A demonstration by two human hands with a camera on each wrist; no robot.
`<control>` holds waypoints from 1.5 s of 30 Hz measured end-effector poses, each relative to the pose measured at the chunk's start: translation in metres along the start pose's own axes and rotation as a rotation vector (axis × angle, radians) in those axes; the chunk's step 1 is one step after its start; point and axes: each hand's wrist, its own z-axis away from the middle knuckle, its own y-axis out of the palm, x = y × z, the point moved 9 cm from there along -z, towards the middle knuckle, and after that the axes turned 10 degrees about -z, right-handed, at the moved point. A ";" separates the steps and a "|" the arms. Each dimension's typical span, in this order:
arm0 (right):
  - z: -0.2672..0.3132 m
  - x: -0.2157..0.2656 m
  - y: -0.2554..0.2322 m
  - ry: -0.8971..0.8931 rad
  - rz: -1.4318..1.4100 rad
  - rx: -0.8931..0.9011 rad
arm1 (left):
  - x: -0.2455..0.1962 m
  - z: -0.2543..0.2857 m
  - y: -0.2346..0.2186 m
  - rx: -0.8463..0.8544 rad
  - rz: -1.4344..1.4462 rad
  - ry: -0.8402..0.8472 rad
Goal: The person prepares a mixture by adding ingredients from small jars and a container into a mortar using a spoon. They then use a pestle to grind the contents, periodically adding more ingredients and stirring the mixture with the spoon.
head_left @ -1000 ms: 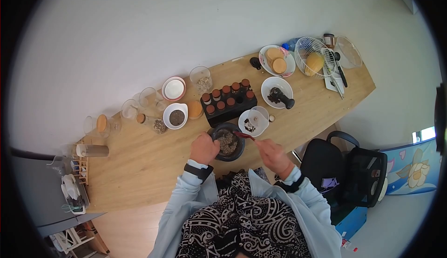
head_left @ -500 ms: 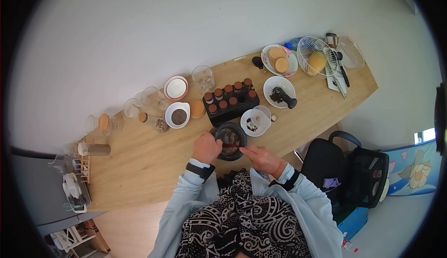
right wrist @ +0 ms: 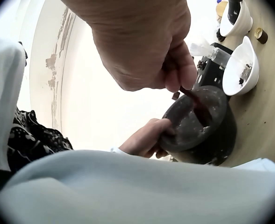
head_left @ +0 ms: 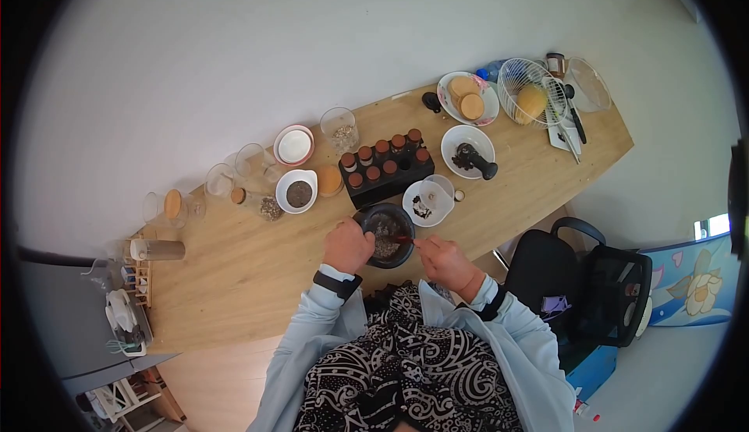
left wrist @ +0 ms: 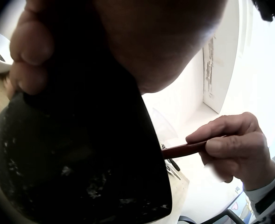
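A dark stone mortar (head_left: 409, 225) stands near the table's front edge, with ground brownish bits inside. My left hand (head_left: 349, 246) grips its left side; in the right wrist view the thumb (right wrist: 161, 127) lies over the rim. The mortar's dark outer wall (left wrist: 81, 163) fills much of the left wrist view. Between thumb and fingers my right hand (head_left: 449, 264) pinches the handle of a dark red spoon (right wrist: 200, 109). The spoon's head is down inside the mortar, and its handle slants out over the right rim.
Just behind the mortar is a black rack (head_left: 382, 190) of red-capped jars. To its right sit a white bowl (head_left: 441, 215) with dark bits and another bowl (head_left: 487, 145) holding a black pestle (head_left: 485, 168). A bowl of dark powder (head_left: 284, 203) and glass jars are at left.
The right hand came left, bringing the spoon from over the mortar's right rim down into it, then shifted slightly while the spoon moved among the bits. My left hand keeps its grip.
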 end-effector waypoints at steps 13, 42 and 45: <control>0.028 -0.098 0.008 0.851 -0.949 -0.209 | -0.017 0.002 -0.004 -0.031 -0.074 0.053; 0.060 -0.116 0.032 0.804 -1.484 -0.479 | 0.003 0.001 0.002 -0.063 -0.011 0.005; 0.061 -0.105 0.010 0.800 -1.491 -0.515 | 0.005 0.000 0.002 -0.055 0.003 -0.004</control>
